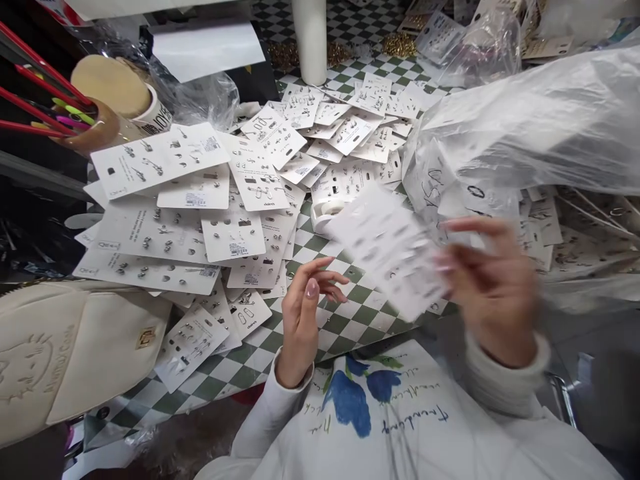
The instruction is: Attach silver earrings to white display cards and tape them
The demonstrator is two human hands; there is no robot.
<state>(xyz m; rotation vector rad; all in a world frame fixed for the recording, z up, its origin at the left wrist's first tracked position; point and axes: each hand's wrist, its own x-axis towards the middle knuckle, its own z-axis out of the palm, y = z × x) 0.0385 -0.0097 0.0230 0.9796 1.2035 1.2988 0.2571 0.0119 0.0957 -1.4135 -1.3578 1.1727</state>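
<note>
My right hand (493, 287) pinches the edge of a white earring card (393, 250). Both are smeared by motion, so the rows of small pieces on the card do not show sharply. My left hand (310, 300) hovers over the checkered tabletop (345, 313), fingers apart and slightly curled, with nothing in it. To its left, many earring cards (155, 233) lie in overlapping layers with small silver pieces on them. A roll of white tape (323, 212) stands behind the held card, partly hidden by it.
More cards (350, 127) are heaped at the back. A clear plastic bag (520, 127) bulges over the right side. A cream handbag (95, 340) sits at the left edge, near a pen cup (103, 130). A white cylinder (309, 40) stands at the rear.
</note>
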